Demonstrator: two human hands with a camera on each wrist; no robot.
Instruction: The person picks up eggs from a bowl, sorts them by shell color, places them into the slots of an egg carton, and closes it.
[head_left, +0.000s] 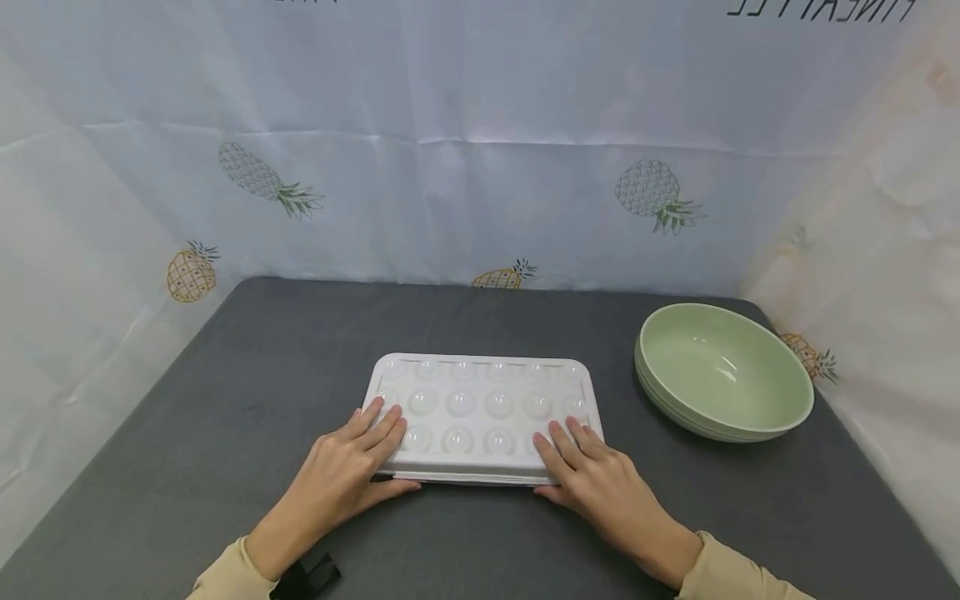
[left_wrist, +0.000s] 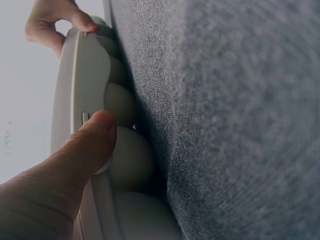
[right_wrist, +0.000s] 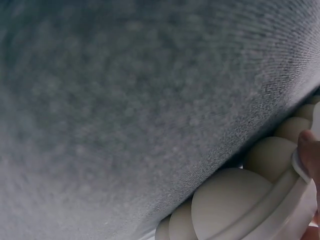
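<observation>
A white ice ball tray [head_left: 480, 405], with rows of domes on top and rounded cups [left_wrist: 131, 157] beneath, lies flat on the dark grey cloth. At its left front corner the left hand [head_left: 352, 467] grips it, fingers spread over the top and thumb [left_wrist: 95, 137] against the front rim. On the right front corner, the right hand [head_left: 600, 479] holds the tray the same way, its thumb [right_wrist: 307, 150] at the rim tab. The rims of lid and base sit close together along the front edge.
Green bowls [head_left: 726, 367], nested in a stack, stand at the table's right edge. A curtain with pineapple prints [head_left: 450, 167] hangs behind and along both sides. By the left wrist is a small black object [head_left: 306, 577]. The grey cloth [head_left: 300, 333] covers the table.
</observation>
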